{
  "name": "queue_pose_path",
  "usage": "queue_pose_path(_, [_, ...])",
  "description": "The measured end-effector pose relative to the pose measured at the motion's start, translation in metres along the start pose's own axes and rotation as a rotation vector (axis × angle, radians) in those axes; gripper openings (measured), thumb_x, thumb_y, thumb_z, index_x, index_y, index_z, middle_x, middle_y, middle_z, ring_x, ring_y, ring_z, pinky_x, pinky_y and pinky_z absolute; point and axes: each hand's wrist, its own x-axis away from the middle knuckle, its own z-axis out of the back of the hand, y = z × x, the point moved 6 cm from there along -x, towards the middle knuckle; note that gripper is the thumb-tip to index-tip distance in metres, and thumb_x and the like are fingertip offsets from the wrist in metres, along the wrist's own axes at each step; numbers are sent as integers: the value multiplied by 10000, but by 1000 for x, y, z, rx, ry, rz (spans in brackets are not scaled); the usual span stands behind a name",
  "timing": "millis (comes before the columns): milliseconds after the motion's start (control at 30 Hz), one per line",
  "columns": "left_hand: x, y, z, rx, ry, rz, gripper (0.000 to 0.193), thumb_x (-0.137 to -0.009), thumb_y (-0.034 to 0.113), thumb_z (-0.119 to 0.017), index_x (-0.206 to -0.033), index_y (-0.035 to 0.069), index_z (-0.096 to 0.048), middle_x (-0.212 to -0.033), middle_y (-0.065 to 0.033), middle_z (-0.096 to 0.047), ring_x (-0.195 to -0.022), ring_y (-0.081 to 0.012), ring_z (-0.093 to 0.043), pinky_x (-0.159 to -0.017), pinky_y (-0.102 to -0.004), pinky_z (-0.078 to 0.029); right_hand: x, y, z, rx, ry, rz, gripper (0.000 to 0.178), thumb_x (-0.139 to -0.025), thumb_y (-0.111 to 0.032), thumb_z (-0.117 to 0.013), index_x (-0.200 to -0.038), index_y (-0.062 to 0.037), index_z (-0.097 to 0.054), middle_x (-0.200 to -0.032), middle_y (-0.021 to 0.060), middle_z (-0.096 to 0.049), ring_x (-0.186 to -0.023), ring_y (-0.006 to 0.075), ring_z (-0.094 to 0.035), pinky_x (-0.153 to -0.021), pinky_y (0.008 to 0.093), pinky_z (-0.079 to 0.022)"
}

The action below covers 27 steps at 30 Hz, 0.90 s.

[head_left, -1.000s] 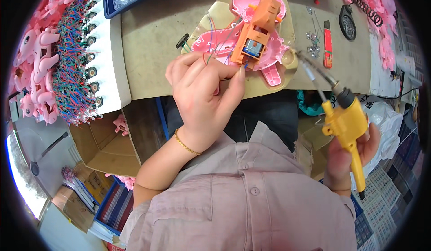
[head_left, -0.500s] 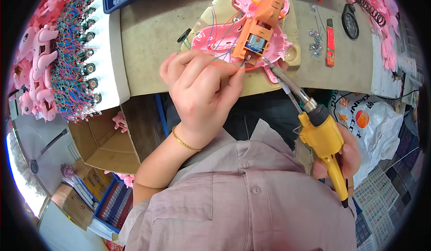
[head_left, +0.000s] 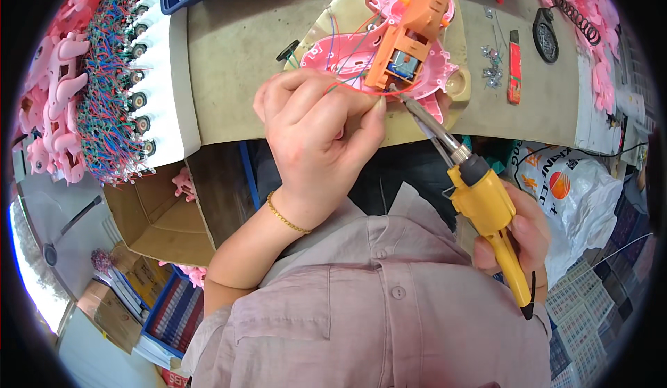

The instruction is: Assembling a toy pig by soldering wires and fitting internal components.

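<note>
My left hand (head_left: 323, 120) is closed, thumb and forefinger pinching a thin red wire (head_left: 398, 93) at the near end of an orange plastic gearbox (head_left: 425, 14). A small motor (head_left: 403, 64) sits inside the gearbox, which rests in a pink toy shell half (head_left: 326, 53) on a beige holder (head_left: 456, 44). In my right hand (head_left: 529, 228) is a yellow soldering gun (head_left: 483, 197), slanting up and left. Its tip is by the motor's near end, close to my left fingertips; whether it touches cannot be made out. Blue, green and red wires spread over the shell.
Bundles of coloured wires with small round parts (head_left: 111, 96) lie on the left beside pink toy pieces (head_left: 66, 82). Right of the holder are small metal parts (head_left: 492, 68), a red-handled cutter (head_left: 514, 72), and a black oval dish (head_left: 545, 37). An open cardboard box (head_left: 163, 225) stands below the table edge.
The soldering gun has moved left and slightly up, bringing its tip nearer my left fingertips. My left hand has shifted slightly right, and the red wire now arcs across the gearbox's near end.
</note>
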Motion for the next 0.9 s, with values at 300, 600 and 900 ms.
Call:
queue_pose_path(300, [0,1,-1,-5,12,-15,125,-685,29,-757,-728,59,-643,-691,-21,-604,-743,-199,-556,-842,-348,-424,3,7,-4,-128,51,79,557,-721,-6,-744,-1175,16,-422,-1124,364,-541,-727,347,-679,-561,359,-552])
queue_pose_path(600, [1,2,-1,-8,20,9,138,-664,36,-762,-731,71,-647,-715,-21,-608,-814,-229,-551,-803,-340,-414,0,1,-9,52,-60,190,563,-685,13,-703,-1175,156,-463,-896,290,-630,-642,305,-661,-506,318,-516])
queue_pose_path(900, [1,-4,-2,-8,73,-7,165,-610,104,-758,-683,125,-612,-724,13,-584,-785,-204,-539,-804,-364,-360,1,6,-4,-51,-136,-126,572,-716,-40,-745,-1187,91,-447,-930,294,-622,-635,299,-660,-487,321,-516])
